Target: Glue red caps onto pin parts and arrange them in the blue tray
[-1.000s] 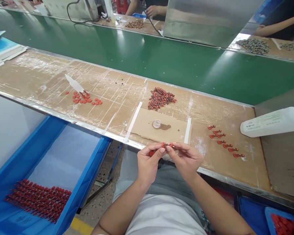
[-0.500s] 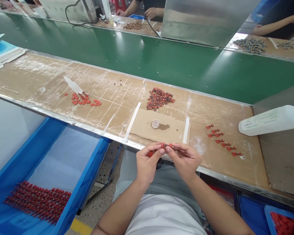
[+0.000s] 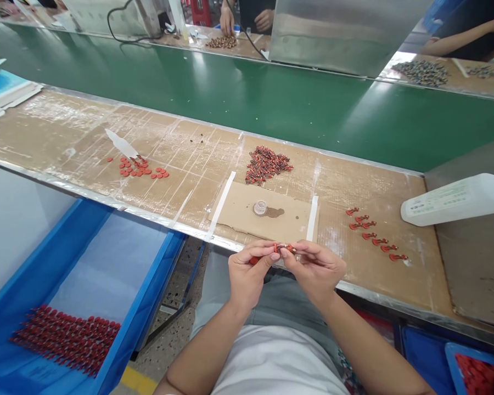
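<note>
In front of my lap, at the bench's front edge, my two hands meet at the fingertips. My left hand (image 3: pixel 247 277) is closed, pinching a small red disc (image 3: pixel 275 247); more red (image 3: pixel 254 260) shows under its curled fingers. My right hand (image 3: pixel 318 271) is closed on a small red-and-dark figure piece (image 3: pixel 288 248) that touches the disc. Fingers partly hide the joint between them. Just beyond lies a cardboard pad (image 3: pixel 239 206) with a small clear cup (image 3: pixel 260 207) and a dark wet stain. A heap of red-and-dark figure pieces (image 3: pixel 267 164) lies behind it.
Red discs (image 3: pixel 140 167) lie at the bench's left. Several figures on discs (image 3: pixel 374 238) stand or lie at right, near a white bottle (image 3: pixel 456 200). A blue bin (image 3: pixel 148 274) at lower left holds rows of red pieces. Beyond the green belt (image 3: pixel 181 82), other people's hands work.
My right hand has shifted slightly right, and the pieces in my fingers have turned a little. Across the belt, a co-worker's hand has moved over a pile of small parts.
</note>
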Tool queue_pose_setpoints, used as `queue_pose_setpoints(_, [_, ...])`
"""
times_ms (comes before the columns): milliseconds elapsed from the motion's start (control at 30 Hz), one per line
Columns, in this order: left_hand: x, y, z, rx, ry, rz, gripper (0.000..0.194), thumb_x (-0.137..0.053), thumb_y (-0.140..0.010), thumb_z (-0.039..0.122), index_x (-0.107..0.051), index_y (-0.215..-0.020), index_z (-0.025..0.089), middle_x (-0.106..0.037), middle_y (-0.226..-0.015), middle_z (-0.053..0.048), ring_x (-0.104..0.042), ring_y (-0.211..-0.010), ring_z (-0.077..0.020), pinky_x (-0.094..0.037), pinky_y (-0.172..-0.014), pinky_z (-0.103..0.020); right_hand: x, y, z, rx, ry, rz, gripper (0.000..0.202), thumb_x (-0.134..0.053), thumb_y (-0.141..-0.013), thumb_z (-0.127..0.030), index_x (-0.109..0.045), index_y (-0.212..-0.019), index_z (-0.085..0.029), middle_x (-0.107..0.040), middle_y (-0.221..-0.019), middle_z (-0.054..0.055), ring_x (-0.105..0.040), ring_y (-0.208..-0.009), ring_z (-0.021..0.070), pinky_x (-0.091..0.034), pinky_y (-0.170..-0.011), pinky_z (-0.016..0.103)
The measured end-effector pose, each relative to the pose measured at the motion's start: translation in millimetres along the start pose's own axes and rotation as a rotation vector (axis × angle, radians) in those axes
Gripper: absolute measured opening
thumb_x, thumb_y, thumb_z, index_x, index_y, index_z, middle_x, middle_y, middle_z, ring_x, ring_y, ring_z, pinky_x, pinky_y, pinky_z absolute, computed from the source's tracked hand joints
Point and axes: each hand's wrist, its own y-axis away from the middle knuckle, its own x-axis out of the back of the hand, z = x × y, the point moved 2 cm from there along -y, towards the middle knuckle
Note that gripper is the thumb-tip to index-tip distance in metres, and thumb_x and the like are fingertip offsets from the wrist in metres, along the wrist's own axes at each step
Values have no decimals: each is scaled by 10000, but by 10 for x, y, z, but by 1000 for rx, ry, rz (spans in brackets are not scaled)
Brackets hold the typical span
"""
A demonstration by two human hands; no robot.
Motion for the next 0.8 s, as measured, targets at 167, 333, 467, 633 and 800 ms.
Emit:
queue_pose_setpoints(167, [-18,29,0,-13,-6,9,134,-810,-708,155,-780,-794,253,-731,-922,-34,-691,-888,-180,-585,-827,-326,43,18,-9,39,1,-15,260,-802,-688,-113,-737,-907,-238,-746,-792,20,-704,-631,152,-610,-574,258])
queue_pose_setpoints(333, [-27,50,-7,-31,-1,-13,170,-791,-722,115,-779,-813,258,-729,-937,-28,-691,-906,-177,-583,-810,-301,41,-2,-19,61,-31,-25,298,-798,-677,-81,-732,-914,-248,-747,-805,10,-700,-644,146,-604,-598,258])
queue_pose_setpoints(467, [-41,57,-6,-37,5,2,163,-787,-730,121,-777,-821,256,-731,-951,-29,-693,-918,-183,-576,-826,-314,9,-44,-46,88,-86,-58,307,-779,-700,-85,-726,-940,-268,-753,-816,8,-709,-696,157,-606,-642,284])
queue_pose_setpoints(633, [-55,47,2,-15,1,39,133,-816,-706,167,-774,-810,238,-741,-951,-45,-697,-914,-195,-573,-833,-328,2,-67,-45,79,-92,-87,243,-775,-724,-146,-722,-934,-258,-755,-815,33,-709,-737,185,-613,-673,346])
queue_pose_setpoints(800, [-57,42,7,-3,20,34,128,-810,-714,165,-768,-815,231,-743,-951,-50,-695,-921,-198,-568,-835,-329,5,-65,-31,54,-91,-93,235,-778,-727,-162,-720,-935,-255,-755,-830,39,-707,-750,189,-614,-678,358])
